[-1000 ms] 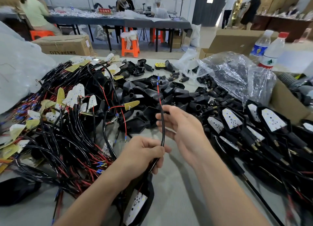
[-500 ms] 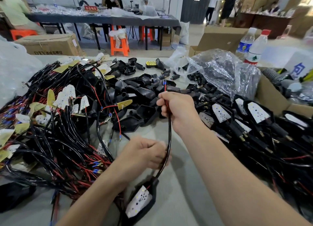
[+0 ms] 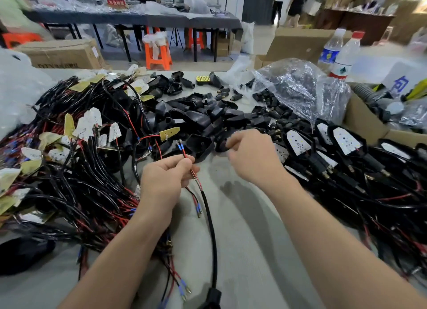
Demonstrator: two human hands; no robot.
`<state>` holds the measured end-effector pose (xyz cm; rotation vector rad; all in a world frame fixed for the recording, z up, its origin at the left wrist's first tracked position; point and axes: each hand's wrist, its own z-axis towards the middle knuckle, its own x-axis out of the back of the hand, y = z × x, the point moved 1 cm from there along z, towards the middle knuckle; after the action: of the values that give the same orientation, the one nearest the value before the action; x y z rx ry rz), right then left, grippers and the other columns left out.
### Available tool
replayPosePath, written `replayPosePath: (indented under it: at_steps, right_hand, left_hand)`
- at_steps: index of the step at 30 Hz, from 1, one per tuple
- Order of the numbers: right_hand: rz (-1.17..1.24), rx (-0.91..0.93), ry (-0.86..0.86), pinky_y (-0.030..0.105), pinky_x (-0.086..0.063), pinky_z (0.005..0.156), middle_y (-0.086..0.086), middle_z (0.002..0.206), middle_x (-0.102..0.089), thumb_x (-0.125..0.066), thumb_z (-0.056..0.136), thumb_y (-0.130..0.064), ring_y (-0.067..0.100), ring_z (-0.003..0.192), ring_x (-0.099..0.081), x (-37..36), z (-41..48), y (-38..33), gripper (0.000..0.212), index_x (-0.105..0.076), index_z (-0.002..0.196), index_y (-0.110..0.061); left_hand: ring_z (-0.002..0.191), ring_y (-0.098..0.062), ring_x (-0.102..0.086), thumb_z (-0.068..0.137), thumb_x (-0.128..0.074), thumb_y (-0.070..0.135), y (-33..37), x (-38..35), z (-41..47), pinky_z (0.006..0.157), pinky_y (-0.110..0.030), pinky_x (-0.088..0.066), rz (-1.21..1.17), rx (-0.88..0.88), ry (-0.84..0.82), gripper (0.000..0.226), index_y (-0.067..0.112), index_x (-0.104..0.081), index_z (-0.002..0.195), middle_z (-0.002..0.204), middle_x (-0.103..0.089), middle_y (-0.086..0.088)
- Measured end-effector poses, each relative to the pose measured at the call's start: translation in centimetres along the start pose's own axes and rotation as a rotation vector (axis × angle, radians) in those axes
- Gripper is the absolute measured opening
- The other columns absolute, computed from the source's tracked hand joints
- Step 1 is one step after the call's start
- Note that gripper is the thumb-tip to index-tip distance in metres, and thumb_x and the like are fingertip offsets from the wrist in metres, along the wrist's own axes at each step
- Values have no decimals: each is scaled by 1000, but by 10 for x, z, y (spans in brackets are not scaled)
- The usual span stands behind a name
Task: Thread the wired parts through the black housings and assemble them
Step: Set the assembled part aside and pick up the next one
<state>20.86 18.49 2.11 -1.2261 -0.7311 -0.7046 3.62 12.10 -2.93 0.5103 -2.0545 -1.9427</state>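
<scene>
On the bench (image 3: 245, 234), wires (image 3: 69, 188) lie along the left edge, housings (image 3: 203, 116) mid-far, finished units (image 3: 346, 167) along the right edge.

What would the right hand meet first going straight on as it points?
Likely the pile of black housings just ahead of the right hand; blur hides whether it touches one.

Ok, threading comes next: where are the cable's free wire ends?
Head view, left of centre: the left hand pinches the wire ends just in front of the heap of black housings, left of the right hand.
</scene>
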Motion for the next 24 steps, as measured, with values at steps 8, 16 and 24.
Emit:
replayPosePath:
  at_steps: [8, 16, 24]
  right_hand:
    - [-711, 211, -121, 40, -37, 81, 11, 117, -65, -50, 91, -10, 34, 112, -59, -14, 33, 34, 23, -55, 114, -12]
    - [-716, 320, -141, 36, -34, 70, 13, 97, -66, -52, 88, 0, 38, 99, -64, -11, 43, 28, 14, -56, 90, -13]
    - [1199, -304, -48, 30, -54, 50, 10, 70, -72, -46, 102, -7, 26, 56, -69, -21, -4, 0, 19, -61, 91, -7]
  left_hand:
    - [65, -13, -73, 86, -77, 15, -4, -3, -6, 63, -23, -57, 170, -75, -21, 8, 20, -75, 91, 72, -78, 0]
    - [66, -6, -74, 80, -81, 30, -3, -1, -12, 68, -26, -57, 253, -154, 26, 9, 37, -78, 76, 68, -76, 9]
    - [55, 0, -62, 89, -74, 30, 3, -5, -23, 55, -12, -45, 480, -353, 160, 17, 29, -69, 72, 68, -70, 21]
